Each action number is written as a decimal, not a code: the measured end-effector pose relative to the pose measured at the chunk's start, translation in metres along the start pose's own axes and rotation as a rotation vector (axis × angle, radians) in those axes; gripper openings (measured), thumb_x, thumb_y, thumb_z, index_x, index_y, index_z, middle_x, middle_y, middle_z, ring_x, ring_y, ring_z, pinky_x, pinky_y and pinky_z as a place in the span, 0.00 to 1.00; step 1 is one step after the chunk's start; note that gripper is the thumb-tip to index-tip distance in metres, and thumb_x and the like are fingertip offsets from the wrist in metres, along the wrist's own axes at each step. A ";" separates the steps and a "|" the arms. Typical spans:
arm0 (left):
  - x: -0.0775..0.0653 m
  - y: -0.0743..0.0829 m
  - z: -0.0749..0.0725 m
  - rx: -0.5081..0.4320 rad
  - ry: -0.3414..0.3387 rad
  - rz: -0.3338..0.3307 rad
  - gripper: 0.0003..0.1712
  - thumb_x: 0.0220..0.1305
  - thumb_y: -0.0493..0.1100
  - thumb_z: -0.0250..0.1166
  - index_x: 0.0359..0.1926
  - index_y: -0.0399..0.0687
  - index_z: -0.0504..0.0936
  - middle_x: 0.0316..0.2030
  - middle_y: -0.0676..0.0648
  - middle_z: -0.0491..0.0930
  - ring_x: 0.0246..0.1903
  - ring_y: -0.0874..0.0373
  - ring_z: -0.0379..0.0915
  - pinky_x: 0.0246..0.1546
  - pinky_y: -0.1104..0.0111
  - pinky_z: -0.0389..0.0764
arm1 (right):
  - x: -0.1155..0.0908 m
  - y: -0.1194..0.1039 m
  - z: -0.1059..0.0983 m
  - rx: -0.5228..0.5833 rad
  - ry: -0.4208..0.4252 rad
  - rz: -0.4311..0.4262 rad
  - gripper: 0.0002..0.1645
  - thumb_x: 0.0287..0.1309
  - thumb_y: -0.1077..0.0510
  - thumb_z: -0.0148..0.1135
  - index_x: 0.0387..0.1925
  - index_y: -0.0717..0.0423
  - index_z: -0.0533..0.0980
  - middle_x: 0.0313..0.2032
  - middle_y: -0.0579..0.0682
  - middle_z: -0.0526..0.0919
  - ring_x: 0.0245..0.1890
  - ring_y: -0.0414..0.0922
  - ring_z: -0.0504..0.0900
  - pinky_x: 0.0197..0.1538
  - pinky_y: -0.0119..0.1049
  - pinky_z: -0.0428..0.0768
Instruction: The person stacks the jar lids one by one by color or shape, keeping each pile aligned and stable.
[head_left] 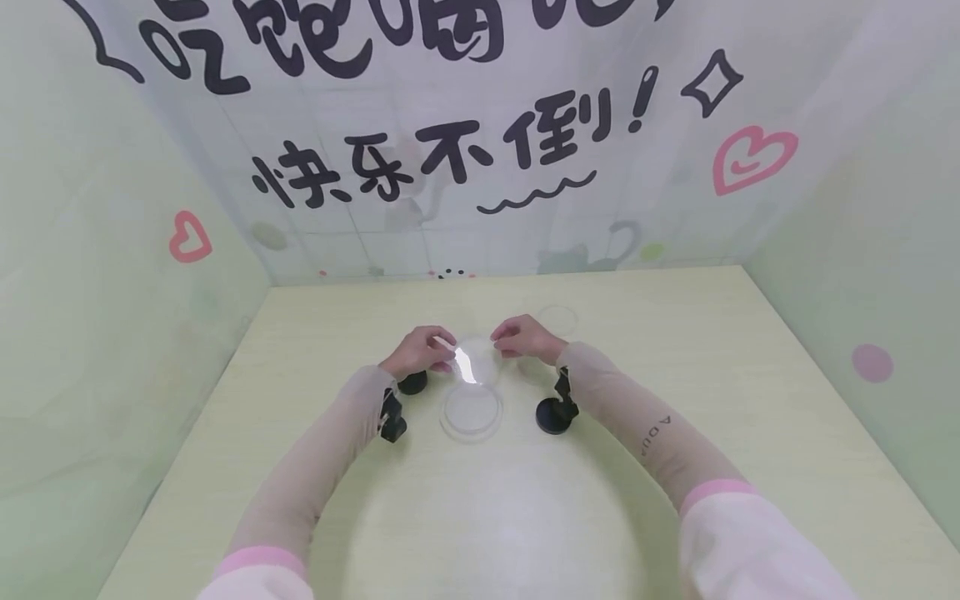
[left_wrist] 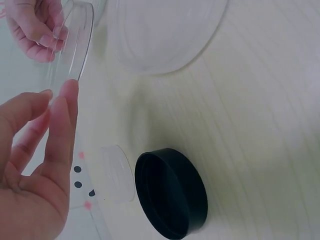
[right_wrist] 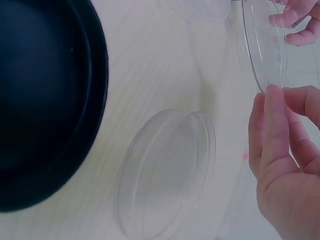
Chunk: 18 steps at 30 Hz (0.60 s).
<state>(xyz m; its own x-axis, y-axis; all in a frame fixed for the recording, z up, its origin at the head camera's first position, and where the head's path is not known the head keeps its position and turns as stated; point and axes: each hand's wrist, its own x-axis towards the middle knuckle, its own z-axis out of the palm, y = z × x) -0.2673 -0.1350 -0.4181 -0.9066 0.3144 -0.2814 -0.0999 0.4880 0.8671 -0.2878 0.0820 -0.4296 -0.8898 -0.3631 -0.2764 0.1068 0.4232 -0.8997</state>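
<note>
My left hand [head_left: 422, 350] and right hand [head_left: 527, 337] hold a clear petri dish piece [head_left: 480, 360] between them, one at each side. It is tilted up off the table, with a bright glare on its left part. In the left wrist view, the thumb and fingers of the left hand [left_wrist: 42, 150] pinch its rim [left_wrist: 82, 55]. The right hand [right_wrist: 285, 145] pinches the opposite edge of the dish piece [right_wrist: 262, 47] in the right wrist view. Nearer the body, another clear round dish [head_left: 471, 412] lies on the table between the forearms.
A round black lid-like piece [head_left: 412, 383] lies by the left wrist, and a second black one [head_left: 553, 417] by the right wrist. Beyond the right hand lies a clear shallow dish [head_left: 558, 320]. Cloth walls [head_left: 465, 242] border the pale wooden table [head_left: 480, 517].
</note>
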 end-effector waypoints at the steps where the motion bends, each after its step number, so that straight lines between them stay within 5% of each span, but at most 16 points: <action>1: -0.001 0.000 0.000 0.004 0.000 0.001 0.15 0.56 0.31 0.59 0.45 0.30 0.71 0.36 0.32 0.76 0.25 0.51 0.78 0.36 0.58 0.78 | -0.001 0.000 0.000 0.001 -0.002 -0.004 0.15 0.53 0.67 0.57 0.44 0.70 0.72 0.41 0.60 0.76 0.38 0.48 0.78 0.42 0.33 0.77; 9: -0.007 -0.003 0.003 0.036 0.012 0.029 0.15 0.54 0.29 0.60 0.44 0.32 0.72 0.36 0.37 0.74 0.23 0.56 0.76 0.35 0.56 0.78 | -0.001 0.002 0.003 0.008 -0.015 -0.026 0.12 0.51 0.68 0.57 0.39 0.69 0.74 0.37 0.58 0.78 0.33 0.43 0.78 0.40 0.32 0.78; 18: -0.010 -0.007 -0.001 0.121 -0.089 0.022 0.20 0.55 0.32 0.60 0.50 0.34 0.71 0.38 0.38 0.74 0.27 0.52 0.77 0.31 0.58 0.78 | -0.002 0.006 0.006 -0.033 -0.085 0.009 0.13 0.51 0.65 0.59 0.41 0.66 0.75 0.37 0.56 0.79 0.33 0.43 0.79 0.40 0.32 0.78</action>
<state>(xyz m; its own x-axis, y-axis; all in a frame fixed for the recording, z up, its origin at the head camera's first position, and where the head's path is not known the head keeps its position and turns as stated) -0.2575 -0.1422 -0.4211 -0.8675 0.3943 -0.3031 -0.0259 0.5729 0.8192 -0.2822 0.0804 -0.4364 -0.8478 -0.4277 -0.3136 0.0987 0.4537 -0.8857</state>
